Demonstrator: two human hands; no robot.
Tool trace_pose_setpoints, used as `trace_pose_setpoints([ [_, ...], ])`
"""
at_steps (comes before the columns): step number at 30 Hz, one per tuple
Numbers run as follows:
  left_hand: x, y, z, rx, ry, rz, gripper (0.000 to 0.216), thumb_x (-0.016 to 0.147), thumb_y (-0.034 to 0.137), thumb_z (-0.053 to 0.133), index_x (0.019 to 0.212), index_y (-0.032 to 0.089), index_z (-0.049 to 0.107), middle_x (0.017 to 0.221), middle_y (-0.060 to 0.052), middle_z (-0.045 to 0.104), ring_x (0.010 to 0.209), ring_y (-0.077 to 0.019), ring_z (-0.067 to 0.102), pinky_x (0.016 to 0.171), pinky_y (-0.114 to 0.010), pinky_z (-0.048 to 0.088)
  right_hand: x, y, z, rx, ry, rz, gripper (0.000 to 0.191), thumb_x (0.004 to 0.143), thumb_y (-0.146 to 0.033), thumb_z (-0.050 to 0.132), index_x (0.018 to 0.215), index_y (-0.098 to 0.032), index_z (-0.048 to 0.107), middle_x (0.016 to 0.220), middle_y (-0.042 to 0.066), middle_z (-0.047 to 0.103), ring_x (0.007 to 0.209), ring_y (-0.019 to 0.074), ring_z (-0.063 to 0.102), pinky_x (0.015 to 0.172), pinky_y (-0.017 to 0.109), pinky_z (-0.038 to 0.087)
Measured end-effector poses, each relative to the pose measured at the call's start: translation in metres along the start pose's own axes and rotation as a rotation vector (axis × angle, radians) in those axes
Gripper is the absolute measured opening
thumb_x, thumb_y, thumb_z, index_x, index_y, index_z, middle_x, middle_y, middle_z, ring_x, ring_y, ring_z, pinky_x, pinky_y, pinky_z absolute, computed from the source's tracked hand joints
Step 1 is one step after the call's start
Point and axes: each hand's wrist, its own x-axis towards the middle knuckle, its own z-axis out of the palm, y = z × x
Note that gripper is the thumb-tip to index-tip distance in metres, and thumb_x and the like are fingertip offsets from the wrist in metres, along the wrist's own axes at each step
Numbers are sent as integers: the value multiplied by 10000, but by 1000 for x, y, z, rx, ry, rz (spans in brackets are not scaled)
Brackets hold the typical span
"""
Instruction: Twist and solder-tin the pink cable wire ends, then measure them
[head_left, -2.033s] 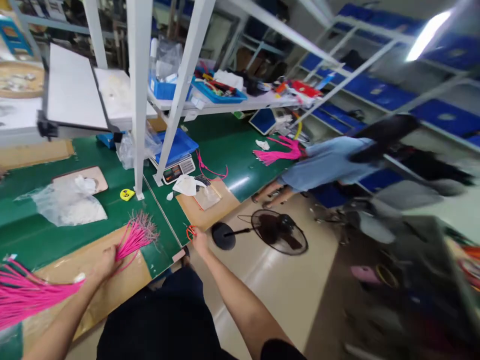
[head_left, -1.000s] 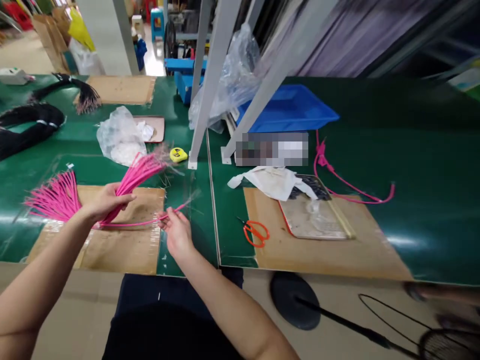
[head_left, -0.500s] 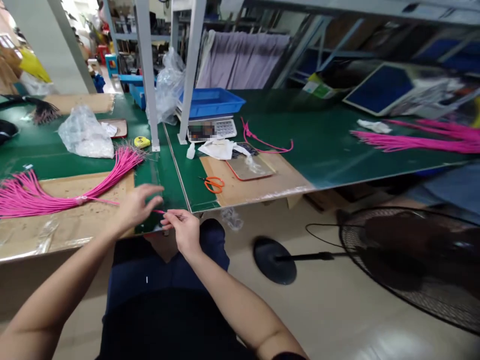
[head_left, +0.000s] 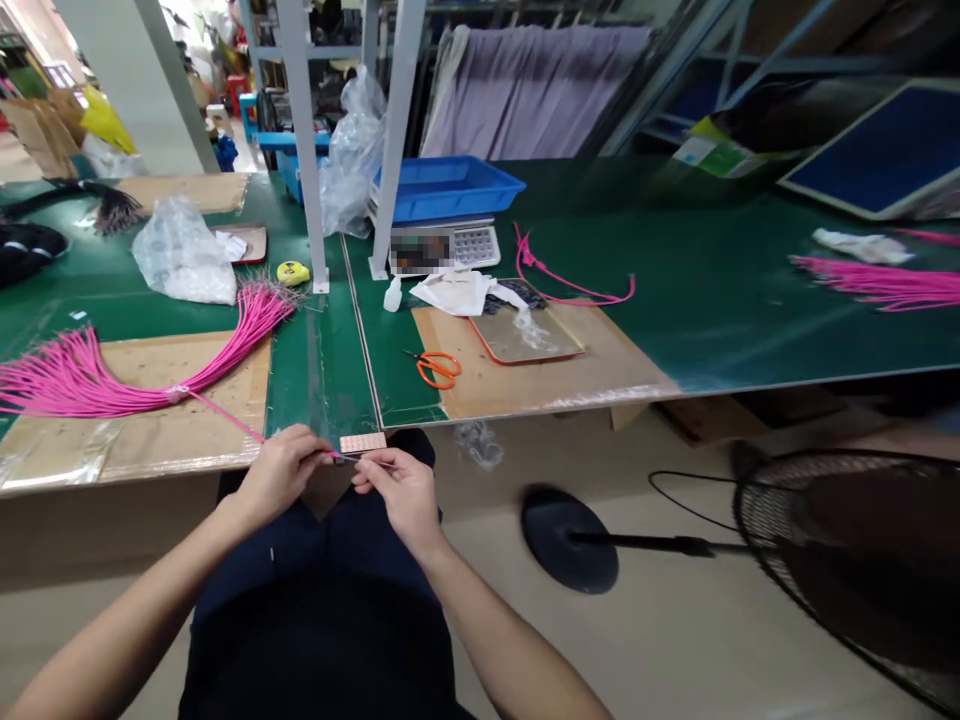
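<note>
My left hand (head_left: 289, 462) is closed round a pink cable (head_left: 229, 416) close to its end, just off the table's front edge. That cable runs back to a tied bundle of pink cables (head_left: 135, 400) on the cardboard. My right hand (head_left: 401, 490) pinches the thin bare wires (head_left: 349, 457) that come out of the cable end. The wires lie stretched between both hands. A small pale pink strip with rows of marks (head_left: 363, 442) sits at the table edge right behind the fingers.
Orange-handled scissors (head_left: 437, 370), a red-rimmed tray (head_left: 517, 340), a small white bottle (head_left: 392, 294) and a yellow tape measure (head_left: 292, 273) lie on the green table (head_left: 675, 310). Behind them stand metal posts (head_left: 304, 150) and a blue tray (head_left: 457, 190). A black fan (head_left: 847, 570) stands at right.
My left hand has moved in towards the right hand and closed on the cable; its fingers were spread before. The pale strip at the edge now shows. The view has shifted left.
</note>
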Motion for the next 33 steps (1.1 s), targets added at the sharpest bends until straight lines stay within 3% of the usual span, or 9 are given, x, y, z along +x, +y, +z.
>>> trace_pose_setpoints([
  [6,-2,8,30,40,159,-57,157,1024,230,654,964,200,795,824,-51,669,789,-195,647,704,-319,529,18,-8,-21,-156,12,-25,217,754,-376,889,820,-190,800,682,28,764,600,195,758,517,257,617],
  [12,-3,15,38,129,253,-25,114,995,168,681,973,222,779,788,-50,694,796,-228,599,720,-391,499,21,-16,-34,-529,9,-385,115,921,-261,726,862,-209,809,819,40,784,646,146,717,603,252,583],
  [17,-1,15,39,132,271,-17,110,985,127,685,983,207,760,838,-59,692,828,-224,610,733,-386,515,19,-19,-39,-670,-8,-532,130,985,-213,673,921,-209,786,876,39,774,682,131,683,636,252,567],
  [26,0,15,40,145,272,-9,143,971,95,676,988,211,757,838,-58,657,810,-219,584,714,-376,508,19,-21,-40,-706,-66,-550,138,1043,-204,604,963,-208,717,924,46,720,767,142,684,654,253,561],
  [33,1,16,39,153,275,7,145,965,87,690,980,213,760,826,-49,649,802,-209,584,696,-363,509,23,-19,-40,-738,-22,-642,116,1030,-175,622,965,-214,710,945,67,720,925,206,699,845,365,604],
])
